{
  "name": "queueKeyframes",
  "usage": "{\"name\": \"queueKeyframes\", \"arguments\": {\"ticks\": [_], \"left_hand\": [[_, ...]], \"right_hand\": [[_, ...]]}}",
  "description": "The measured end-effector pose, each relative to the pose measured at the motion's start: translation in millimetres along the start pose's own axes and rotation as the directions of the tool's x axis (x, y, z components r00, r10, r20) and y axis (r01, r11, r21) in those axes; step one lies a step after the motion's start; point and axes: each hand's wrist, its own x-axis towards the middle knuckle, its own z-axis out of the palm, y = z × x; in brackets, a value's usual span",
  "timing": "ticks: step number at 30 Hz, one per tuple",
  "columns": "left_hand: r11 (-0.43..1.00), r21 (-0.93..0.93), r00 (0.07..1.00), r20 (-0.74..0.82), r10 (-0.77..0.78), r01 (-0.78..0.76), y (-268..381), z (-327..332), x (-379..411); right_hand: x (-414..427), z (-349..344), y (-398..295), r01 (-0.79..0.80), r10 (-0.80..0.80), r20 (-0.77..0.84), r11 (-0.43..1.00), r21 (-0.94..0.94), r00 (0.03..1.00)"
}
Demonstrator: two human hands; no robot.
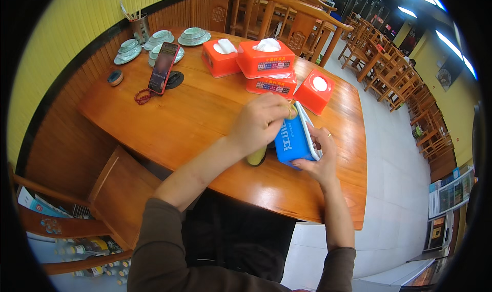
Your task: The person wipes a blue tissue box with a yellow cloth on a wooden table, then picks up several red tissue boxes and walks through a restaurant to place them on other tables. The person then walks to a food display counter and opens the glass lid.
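My right hand (323, 149) grips a blue tissue box (294, 142) with a white rim. The box is tilted on its side above the wooden table (192, 126), and its blue face bears white writing. At the box's upper corner, my left hand (255, 121) pinches a small yellow-green item (293, 111) against it; blur hides what that is. Under my left wrist stands a yellow-green object (256, 157), mostly covered by the arm. Just beyond my hands are red tissue boxes: one stacked (265, 63) on another (269, 86), with one (219, 63) to the left and one (315, 94) to the right.
A propped phone (164, 69) stands at the left beside a red bead bracelet (144, 96) and a small round tin (115, 77). Several stacked dish sets (194, 36) and a metal chopstick holder (139, 28) line the far left. A wooden chair (123, 188) adjoins the table's near left edge.
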Motion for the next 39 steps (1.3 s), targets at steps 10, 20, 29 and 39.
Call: {"name": "queueKeyframes", "arguments": {"ticks": [10,20,29,39], "left_hand": [[0.999,0.040,1.000,-0.009,-0.002,0.003,14,1,14],[0.980,-0.113,0.983,0.061,0.171,-0.163,59,9,5],[0.959,0.229,0.879,0.475,0.042,-0.169,66,21,31],[0.976,0.139,0.861,0.462,-0.213,0.167,-8,27,35]], "right_hand": [[-3,-2,5,-0.047,0.046,0.004,0.988,0.150,0.999],[-2,2,10,0.002,-0.008,0.026,0.978,0.209,1.000],[0,-3,4,0.058,-0.055,-0.053,0.997,0.051,0.997],[1,-9,-3,0.178,-0.174,0.038,0.969,-0.172,0.984]]}}
